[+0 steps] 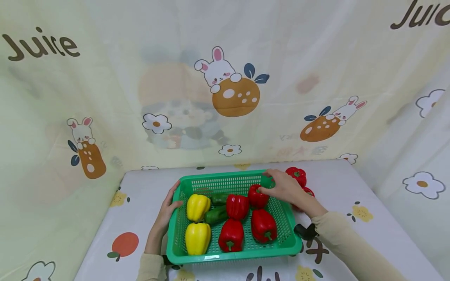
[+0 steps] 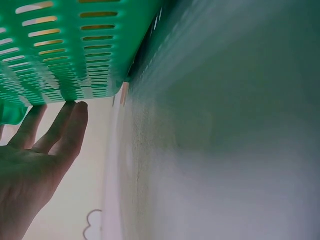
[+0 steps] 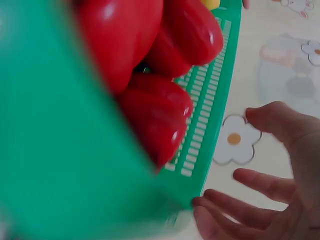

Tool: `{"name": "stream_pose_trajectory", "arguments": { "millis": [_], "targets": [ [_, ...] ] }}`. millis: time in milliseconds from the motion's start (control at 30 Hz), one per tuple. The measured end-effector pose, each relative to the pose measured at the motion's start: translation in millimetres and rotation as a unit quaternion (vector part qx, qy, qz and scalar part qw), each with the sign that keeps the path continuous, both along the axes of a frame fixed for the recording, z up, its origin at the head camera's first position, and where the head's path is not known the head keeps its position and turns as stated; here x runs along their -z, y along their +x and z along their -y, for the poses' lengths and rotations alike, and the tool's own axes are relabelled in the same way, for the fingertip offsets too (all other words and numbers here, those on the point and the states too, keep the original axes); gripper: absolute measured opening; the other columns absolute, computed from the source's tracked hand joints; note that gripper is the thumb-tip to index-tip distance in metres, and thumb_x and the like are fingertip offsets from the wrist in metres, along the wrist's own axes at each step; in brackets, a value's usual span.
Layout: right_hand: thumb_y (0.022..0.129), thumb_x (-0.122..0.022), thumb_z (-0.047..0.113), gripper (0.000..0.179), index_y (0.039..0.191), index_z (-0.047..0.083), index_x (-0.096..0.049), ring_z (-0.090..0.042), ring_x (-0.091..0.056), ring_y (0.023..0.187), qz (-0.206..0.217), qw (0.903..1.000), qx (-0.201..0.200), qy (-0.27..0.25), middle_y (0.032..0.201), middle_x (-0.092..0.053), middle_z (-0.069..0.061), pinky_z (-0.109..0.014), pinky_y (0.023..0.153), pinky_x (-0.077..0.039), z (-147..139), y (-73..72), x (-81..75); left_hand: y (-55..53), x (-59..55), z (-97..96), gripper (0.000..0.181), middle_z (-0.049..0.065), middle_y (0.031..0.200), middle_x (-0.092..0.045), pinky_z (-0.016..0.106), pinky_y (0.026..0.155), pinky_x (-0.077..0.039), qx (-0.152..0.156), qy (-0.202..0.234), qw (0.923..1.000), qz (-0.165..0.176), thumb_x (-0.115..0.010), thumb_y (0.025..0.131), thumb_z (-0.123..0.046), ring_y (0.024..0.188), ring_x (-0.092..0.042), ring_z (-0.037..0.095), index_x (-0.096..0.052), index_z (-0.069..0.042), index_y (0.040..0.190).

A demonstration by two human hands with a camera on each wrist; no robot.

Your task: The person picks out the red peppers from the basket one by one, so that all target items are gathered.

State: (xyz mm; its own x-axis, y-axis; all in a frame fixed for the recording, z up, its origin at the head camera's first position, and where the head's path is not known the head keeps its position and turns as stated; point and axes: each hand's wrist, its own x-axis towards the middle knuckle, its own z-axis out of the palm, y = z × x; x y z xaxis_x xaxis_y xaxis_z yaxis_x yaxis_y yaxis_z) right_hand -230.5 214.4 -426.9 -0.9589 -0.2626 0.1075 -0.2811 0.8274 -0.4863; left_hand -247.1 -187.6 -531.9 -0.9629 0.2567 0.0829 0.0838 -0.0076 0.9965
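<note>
A green plastic basket [image 1: 207, 258] holds several red bell peppers [image 1: 231, 234], two yellow bell peppers [image 1: 198, 238] and dark green elongated vegetables [image 1: 216, 214], partly hidden. My left hand [image 1: 165, 212] holds the basket's left side, thumb over the rim and fingers against the outer wall. In the left wrist view, those fingers [image 2: 75, 130] touch the slotted wall. Over the basket's back right corner is my right hand [image 1: 284, 189], its thumb near a red pepper [image 1: 258, 197]. The right wrist view shows its thumb and fingers spread apart, with nothing between them and the fingertips by the rim.
Outside the basket, to its right, more red peppers [image 1: 296, 175] lie on the table, partly covered by the right arm. A patterned cloth [image 1: 126, 210] covers the table. Behind it hangs a curtain [image 1: 183, 164] printed with rabbits and flowers.
</note>
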Motion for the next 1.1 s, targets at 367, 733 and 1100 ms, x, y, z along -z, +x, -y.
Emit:
{"name": "stream_pose_trajectory", "arguments": {
  "millis": [367,733,1100],
  "targets": [
    [0.083,-0.075,0.029,0.064,0.131,-0.009,-0.053,-0.034,-0.059,0.105,0.059,0.9957,-0.027,0.066,0.120,-0.063,-0.022,-0.047,0.084,-0.053,31,-6.8,11.6,0.0,1.8,2.2,0.066,0.015,0.161,-0.020,0.044,0.097,-0.044,0.002,-0.002,1.0000,-0.002,-0.047,0.098,-0.009,0.134,-0.034,0.039,-0.024,-0.023,0.158],
    [0.080,-0.078,0.031,0.042,0.103,0.001,-0.058,-0.023,-0.057,0.071,0.092,0.9866,0.063,0.119,0.085,-0.061,-0.009,-0.040,0.060,-0.051,46,-11.7,18.1,-2.7,2.9,-1.0,0.067,0.014,0.161,-0.020,0.046,0.100,-0.041,0.002,0.005,1.0000,-0.005,-0.049,0.097,-0.006,0.136,-0.032,0.037,-0.024,-0.021,0.158],
    [0.074,-0.083,0.036,0.067,0.123,-0.002,-0.056,-0.034,-0.059,0.087,0.065,0.9861,0.069,0.136,0.106,-0.061,-0.021,-0.049,0.068,-0.053,48,-11.1,24.9,-3.2,2.8,-0.1,0.066,0.013,0.162,-0.019,0.050,0.103,-0.037,-0.002,0.000,1.0000,-0.006,-0.048,0.098,-0.006,0.138,-0.030,0.037,-0.024,-0.021,0.158]
  ]
}}
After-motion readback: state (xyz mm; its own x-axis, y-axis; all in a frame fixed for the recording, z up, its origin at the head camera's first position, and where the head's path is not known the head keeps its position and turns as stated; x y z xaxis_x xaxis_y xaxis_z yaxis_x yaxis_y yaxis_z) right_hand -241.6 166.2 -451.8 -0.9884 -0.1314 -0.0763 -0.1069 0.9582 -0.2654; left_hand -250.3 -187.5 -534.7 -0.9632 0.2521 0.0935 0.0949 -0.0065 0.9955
